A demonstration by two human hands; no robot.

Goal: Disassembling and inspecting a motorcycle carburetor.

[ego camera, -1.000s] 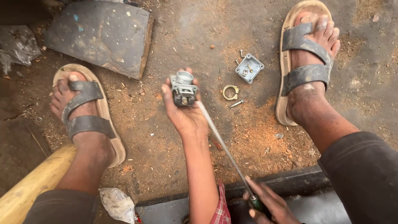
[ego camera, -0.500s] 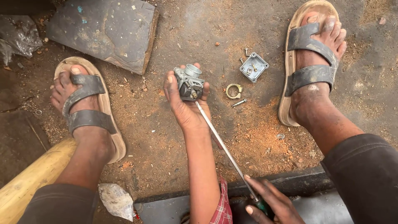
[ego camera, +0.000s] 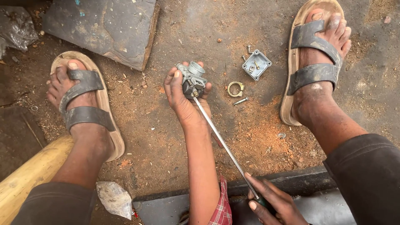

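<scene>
Holding small metal engine part [ego camera: 192, 81] in left hand [ego camera: 183, 100], fingers clamped around it, above dirt ground [ego camera: 166, 137] between two sandalled feet. Gripping long screwdriver [ego camera: 221, 139] in right hand [ego camera: 273, 202], fingers closed on handle, tip sitting at screw on part.

Seeming partly taken apart already: square cover [ego camera: 256, 63], ring clip [ego camera: 235, 88], loose screw [ego camera: 240, 101] lying beside. More screws probably remaining.

Round opening of part pointing up, away from body; screwdriver shaft running diagonally, lower right to upper left.

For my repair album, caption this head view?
Left hand grips a small carburetor while the right hand works a long screwdriver into it.
</scene>
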